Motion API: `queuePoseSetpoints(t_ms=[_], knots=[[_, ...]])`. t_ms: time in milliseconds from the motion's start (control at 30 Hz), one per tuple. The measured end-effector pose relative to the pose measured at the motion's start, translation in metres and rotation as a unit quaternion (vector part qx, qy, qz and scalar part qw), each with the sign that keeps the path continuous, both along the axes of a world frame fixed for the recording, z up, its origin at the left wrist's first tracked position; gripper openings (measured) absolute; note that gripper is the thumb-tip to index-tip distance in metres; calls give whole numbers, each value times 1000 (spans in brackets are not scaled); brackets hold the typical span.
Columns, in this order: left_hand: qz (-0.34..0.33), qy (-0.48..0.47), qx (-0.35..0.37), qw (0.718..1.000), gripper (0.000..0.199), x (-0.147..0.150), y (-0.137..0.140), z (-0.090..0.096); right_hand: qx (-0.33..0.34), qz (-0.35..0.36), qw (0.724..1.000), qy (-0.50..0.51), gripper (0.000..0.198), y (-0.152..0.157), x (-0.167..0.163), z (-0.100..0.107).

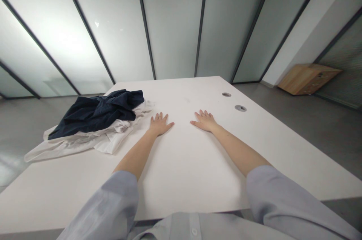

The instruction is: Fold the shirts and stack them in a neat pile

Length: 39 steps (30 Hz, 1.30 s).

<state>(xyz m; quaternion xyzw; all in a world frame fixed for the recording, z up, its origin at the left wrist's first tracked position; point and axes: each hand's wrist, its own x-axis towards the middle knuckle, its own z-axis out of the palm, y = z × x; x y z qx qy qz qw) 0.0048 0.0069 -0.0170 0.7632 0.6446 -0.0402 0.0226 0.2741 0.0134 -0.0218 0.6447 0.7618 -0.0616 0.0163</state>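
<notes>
My left hand [160,123] lies palm down on the white table [183,172], its fingers spread and nothing in it. To its right, apart from it, my right hand [205,120] rests flat on the same surface, also with spread fingers and empty. Left of my left hand is a heap of clothes: a crumpled dark navy garment [98,111] on top of white garments [110,142]. Neither hand touches the heap. How the garments are cut cannot be made out.
Two round grommets [240,108] are set into the tabletop on the right. Behind the table stands a frosted glass partition [172,25] with dark frames. A wooden cabinet [308,78] is on the grey floor at the far right.
</notes>
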Motion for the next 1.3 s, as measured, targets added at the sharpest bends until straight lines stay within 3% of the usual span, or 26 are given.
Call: queuePoseSetpoints(t_ms=[1300], knots=[[0, -5, -2, 1000, 85, -1, 2, -2, 3, 0, 1000, 1, 91, -1, 0, 1]])
